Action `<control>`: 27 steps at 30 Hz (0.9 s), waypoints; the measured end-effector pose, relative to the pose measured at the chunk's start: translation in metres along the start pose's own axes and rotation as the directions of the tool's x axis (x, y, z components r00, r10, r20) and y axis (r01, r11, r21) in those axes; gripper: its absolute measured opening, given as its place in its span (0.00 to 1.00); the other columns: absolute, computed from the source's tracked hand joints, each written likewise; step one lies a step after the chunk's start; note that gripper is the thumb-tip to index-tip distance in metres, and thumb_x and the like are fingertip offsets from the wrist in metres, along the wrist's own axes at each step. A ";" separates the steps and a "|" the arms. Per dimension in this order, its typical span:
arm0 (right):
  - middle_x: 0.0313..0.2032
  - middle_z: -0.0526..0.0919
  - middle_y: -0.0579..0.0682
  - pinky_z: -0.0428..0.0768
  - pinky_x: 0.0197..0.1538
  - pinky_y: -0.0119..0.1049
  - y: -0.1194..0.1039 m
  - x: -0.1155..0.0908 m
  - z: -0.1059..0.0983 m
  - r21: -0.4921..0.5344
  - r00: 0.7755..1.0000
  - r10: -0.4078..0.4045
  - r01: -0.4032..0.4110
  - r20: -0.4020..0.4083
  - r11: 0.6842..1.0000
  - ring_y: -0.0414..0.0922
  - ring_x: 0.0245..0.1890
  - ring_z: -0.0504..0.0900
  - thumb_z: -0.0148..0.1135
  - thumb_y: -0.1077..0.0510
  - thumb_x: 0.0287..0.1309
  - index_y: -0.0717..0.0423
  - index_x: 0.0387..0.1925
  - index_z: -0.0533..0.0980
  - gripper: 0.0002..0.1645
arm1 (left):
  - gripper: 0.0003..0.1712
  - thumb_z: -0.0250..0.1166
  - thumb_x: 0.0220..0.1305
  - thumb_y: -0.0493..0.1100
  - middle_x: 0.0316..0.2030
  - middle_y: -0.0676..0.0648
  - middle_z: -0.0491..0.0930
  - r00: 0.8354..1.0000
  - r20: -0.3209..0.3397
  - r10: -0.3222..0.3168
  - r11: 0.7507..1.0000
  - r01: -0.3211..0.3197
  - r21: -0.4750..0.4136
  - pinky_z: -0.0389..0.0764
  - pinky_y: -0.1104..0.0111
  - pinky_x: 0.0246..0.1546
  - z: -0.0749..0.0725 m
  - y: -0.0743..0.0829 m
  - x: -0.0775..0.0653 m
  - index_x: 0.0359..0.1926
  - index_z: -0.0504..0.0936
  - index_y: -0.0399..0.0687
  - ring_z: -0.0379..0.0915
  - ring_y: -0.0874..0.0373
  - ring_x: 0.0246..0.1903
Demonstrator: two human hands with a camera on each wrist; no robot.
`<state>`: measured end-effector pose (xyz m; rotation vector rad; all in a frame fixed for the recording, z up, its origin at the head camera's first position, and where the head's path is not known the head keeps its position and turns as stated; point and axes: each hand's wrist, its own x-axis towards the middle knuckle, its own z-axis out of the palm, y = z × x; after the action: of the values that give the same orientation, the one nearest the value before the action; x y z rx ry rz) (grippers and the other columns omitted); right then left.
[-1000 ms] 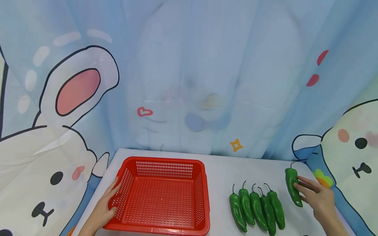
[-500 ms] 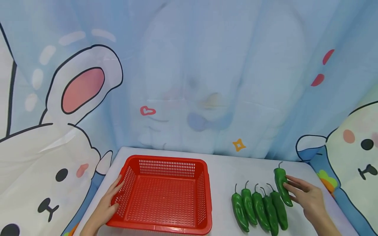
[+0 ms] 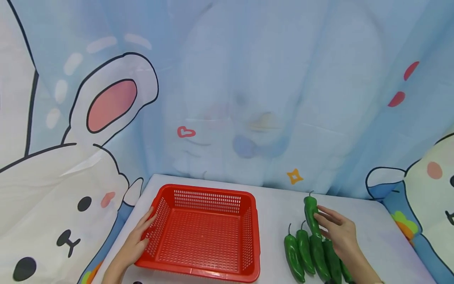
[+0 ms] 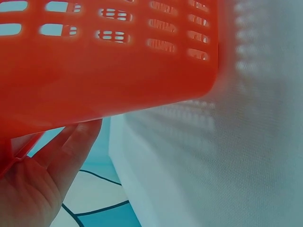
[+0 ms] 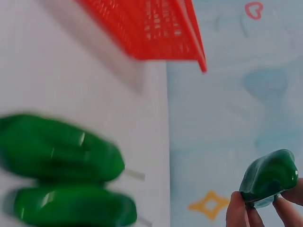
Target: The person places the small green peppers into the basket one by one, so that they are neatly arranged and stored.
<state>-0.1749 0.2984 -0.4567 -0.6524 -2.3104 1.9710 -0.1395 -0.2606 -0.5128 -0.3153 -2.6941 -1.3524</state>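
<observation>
A green chili pepper [image 3: 311, 213] is pinched upright between the thumb and fingers of my right hand [image 3: 338, 230], raised over the other peppers. The right wrist view shows the held pepper [image 5: 270, 177] from one end, fingers around it. Several more green peppers [image 3: 293, 256] lie side by side on the table, some partly hidden by my right hand and arm. My left hand [image 3: 133, 244] rests on the left rim of the red plastic basket [image 3: 253, 252]. In the left wrist view, the fingers [image 4: 71, 149] touch the basket's side from outside, thumb not clearly seen.
The basket's perforated floor [image 3: 205, 240] shows nothing lying on it. A white-covered table [image 3: 273, 213] holds everything, and its back edge meets a blue curtain [image 3: 227, 98] printed with cartoon animals.
My right hand has carried the held pepper leftward from the table's right side to above the row of peppers. The left hand stays at the basket. The head view has shifted slightly.
</observation>
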 end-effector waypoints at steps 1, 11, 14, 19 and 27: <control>0.36 0.81 0.32 0.83 0.40 0.33 -0.001 -0.001 0.006 -0.002 1.000 -0.012 0.012 0.012 1.000 0.30 0.35 0.83 0.67 0.54 0.60 0.55 0.67 0.70 0.34 | 0.44 0.53 0.46 0.21 0.75 0.38 0.51 1.000 -0.006 0.006 1.000 -0.006 0.004 0.59 0.36 0.62 0.001 0.000 0.000 0.70 0.64 0.32 0.46 0.35 0.72; 0.51 0.82 0.49 0.83 0.44 0.35 -0.016 -0.006 0.061 -0.029 0.991 -0.090 0.094 0.104 0.995 0.30 0.37 0.83 0.65 0.54 0.62 0.60 0.68 0.69 0.34 | 0.43 0.52 0.47 0.21 0.76 0.39 0.51 1.000 -0.018 0.019 1.000 -0.019 0.007 0.59 0.36 0.62 0.003 -0.001 0.001 0.70 0.64 0.31 0.46 0.35 0.72; 0.57 0.79 0.58 0.83 0.46 0.38 -0.021 -0.006 0.077 -0.034 0.983 -0.116 0.122 0.142 0.992 0.31 0.38 0.83 0.65 0.54 0.63 0.61 0.67 0.69 0.34 | 0.43 0.52 0.46 0.21 0.75 0.39 0.52 0.999 -0.038 0.028 0.999 -0.027 0.026 0.59 0.36 0.62 0.003 -0.003 0.001 0.70 0.64 0.31 0.47 0.36 0.72; 0.56 0.79 0.61 0.84 0.45 0.40 -0.031 -0.005 0.100 0.002 0.970 -0.157 0.160 0.185 0.987 0.33 0.37 0.84 0.64 0.57 0.63 0.63 0.65 0.71 0.31 | 0.43 0.52 0.45 0.21 0.75 0.38 0.53 0.994 -0.072 0.083 0.995 -0.079 0.053 0.59 0.37 0.62 0.004 -0.003 0.003 0.69 0.65 0.30 0.49 0.36 0.71; 0.53 0.81 0.61 0.84 0.43 0.40 -0.033 -0.015 0.107 0.029 0.966 -0.169 0.166 0.194 0.986 0.37 0.38 0.86 0.64 0.61 0.62 0.64 0.63 0.73 0.28 | 0.42 0.52 0.47 0.21 0.75 0.40 0.52 0.995 -0.011 0.097 0.995 -0.097 0.021 0.59 0.38 0.63 0.019 0.004 0.020 0.70 0.65 0.31 0.48 0.38 0.72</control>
<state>-0.2023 0.1894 -0.4426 -0.2608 -2.3668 2.0513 -0.1579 -0.2402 -0.5176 -0.4284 -2.6434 -1.2954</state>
